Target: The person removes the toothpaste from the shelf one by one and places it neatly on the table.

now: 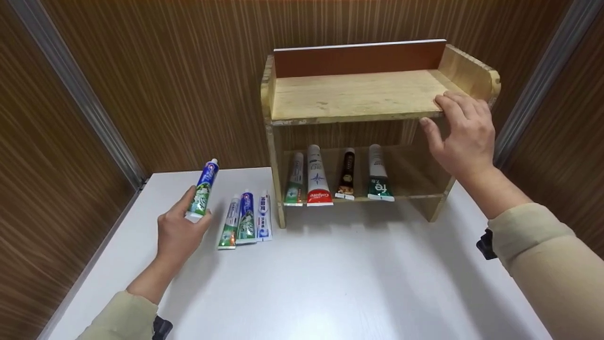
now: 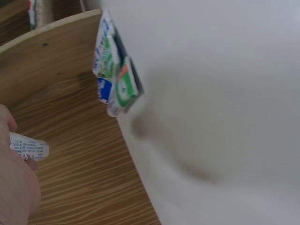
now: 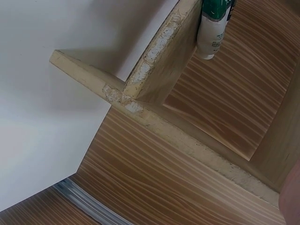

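Note:
My left hand (image 1: 181, 233) pinches a blue and green toothpaste tube (image 1: 204, 189) between thumb and fingers, cap end up, above the table's left part. In the left wrist view that hand (image 2: 16, 180) shows at the left edge, with the pale end of the tube (image 2: 30, 146) sticking out. My right hand (image 1: 465, 134) rests on the front right edge of the wooden shelf's top board (image 1: 354, 97), fingers on top and thumb at the front. Only a sliver of that hand (image 3: 291, 197) appears in the right wrist view.
Three tubes (image 1: 246, 217) lie side by side left of the shelf. On the lower board stand several tubes, among them a red and white one (image 1: 317, 177), a dark one (image 1: 348, 172) and a green and white one (image 1: 379, 172). Wood-patterned walls (image 1: 160, 85) enclose the white table (image 1: 302, 283).

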A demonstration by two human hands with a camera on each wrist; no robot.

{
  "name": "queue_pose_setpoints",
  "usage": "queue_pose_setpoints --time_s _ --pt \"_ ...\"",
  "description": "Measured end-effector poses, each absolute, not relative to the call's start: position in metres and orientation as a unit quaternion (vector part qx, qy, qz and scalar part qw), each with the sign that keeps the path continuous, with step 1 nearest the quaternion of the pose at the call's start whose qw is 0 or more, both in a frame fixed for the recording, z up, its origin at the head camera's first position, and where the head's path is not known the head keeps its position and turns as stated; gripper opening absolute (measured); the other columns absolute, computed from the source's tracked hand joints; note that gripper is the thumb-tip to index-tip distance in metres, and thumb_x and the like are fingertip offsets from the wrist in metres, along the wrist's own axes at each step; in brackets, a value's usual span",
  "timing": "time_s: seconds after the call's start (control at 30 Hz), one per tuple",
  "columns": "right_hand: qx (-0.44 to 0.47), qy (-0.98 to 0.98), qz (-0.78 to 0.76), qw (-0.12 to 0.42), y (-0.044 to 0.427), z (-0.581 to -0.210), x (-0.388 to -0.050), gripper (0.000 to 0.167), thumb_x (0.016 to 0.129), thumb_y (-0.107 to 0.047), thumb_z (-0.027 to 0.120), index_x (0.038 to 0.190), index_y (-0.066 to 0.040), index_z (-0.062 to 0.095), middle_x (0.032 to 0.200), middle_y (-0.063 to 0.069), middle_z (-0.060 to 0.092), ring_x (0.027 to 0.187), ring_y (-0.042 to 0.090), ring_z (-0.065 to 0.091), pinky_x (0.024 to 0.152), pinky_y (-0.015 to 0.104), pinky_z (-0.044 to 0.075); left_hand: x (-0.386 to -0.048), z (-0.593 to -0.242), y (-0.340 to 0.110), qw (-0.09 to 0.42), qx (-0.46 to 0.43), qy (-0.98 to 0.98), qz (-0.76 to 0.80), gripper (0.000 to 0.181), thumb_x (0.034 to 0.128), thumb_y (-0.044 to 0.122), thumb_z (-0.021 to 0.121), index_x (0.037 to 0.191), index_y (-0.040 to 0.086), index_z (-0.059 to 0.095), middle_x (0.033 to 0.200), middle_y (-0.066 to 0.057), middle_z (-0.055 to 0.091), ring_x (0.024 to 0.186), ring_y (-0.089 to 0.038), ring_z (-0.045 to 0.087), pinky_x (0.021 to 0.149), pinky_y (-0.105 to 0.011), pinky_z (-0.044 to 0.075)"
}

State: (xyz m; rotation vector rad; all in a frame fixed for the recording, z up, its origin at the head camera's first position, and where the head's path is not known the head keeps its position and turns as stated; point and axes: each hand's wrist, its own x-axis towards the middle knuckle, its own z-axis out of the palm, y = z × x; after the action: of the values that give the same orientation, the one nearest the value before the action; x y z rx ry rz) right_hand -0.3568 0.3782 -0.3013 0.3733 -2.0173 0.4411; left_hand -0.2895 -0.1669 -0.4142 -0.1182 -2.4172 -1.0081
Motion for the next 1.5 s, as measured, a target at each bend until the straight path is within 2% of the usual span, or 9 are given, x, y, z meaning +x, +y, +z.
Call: queue_pose_setpoints --time_s 0.4,0.9,1.17,1.37,1.5 --pt "0.156 -0.831 0.188 0.499 0.379 -0.302 -0.358 0.047 0.099 -0.036 0.068 0.13 0.0 0.07 0.132 0.021 0.069 0.129 0.041 0.059 0.12 0.051 0.034 -0.292 -0.445 -0.174 0.23 -0.065 -0.908 -0.343 0.069 0.089 0.002 0.078 0.151 -0.009 0.05 0.147 -0.027 0.055 0.133 -0.043 0.059 0.103 -0.047 0.053" --pt "0.16 -0.834 0.173 0.5 0.382 -0.302 -0.357 0.049 0.101 -0.038 0.065 0.131 0.001 0.069 0.133 0.021 0.068 0.129 0.04 0.059 0.118 0.052 0.035 -0.29 -0.463 -0.176 0.155 -0.053 -0.922 -0.352 0.071 0.0912 0.002 0.075 0.155 -0.009 0.045 0.154 -0.027 0.049 0.142 -0.042 0.049 0.113 -0.047 0.045" --pt "0.164 -0.831 0.179 0.501 0.381 -0.302 -0.358 0.048 0.101 -0.037 0.066 0.13 0.0 0.07 0.132 0.022 0.068 0.128 0.043 0.059 0.119 0.053 0.035 -0.289 -0.472 -0.176 0.168 -0.064 -0.92 -0.349 0.068 0.0886 -0.001 0.077 0.15 -0.011 0.05 0.147 -0.029 0.055 0.136 -0.042 0.056 0.106 -0.048 0.051" --pt "0.167 -0.833 0.169 0.5 0.382 -0.301 -0.356 0.049 0.102 -0.038 0.064 0.131 0.002 0.068 0.132 0.023 0.068 0.128 0.043 0.059 0.118 0.053 0.035 -0.292 -0.474 -0.176 0.155 -0.061 -0.921 -0.352 0.068 0.0893 0.001 0.077 0.151 -0.01 0.05 0.147 -0.029 0.056 0.135 -0.04 0.058 0.106 -0.048 0.053" --pt "0.161 -0.831 0.183 0.501 0.381 -0.3 -0.357 0.047 0.099 -0.036 0.068 0.13 0.001 0.07 0.131 0.022 0.069 0.127 0.043 0.059 0.118 0.052 0.035 -0.293 -0.474 -0.176 0.131 -0.05 -0.926 -0.349 0.07 0.0906 0.003 0.075 0.153 -0.01 0.047 0.15 -0.029 0.053 0.119 -0.034 0.067 0.096 -0.045 0.057"
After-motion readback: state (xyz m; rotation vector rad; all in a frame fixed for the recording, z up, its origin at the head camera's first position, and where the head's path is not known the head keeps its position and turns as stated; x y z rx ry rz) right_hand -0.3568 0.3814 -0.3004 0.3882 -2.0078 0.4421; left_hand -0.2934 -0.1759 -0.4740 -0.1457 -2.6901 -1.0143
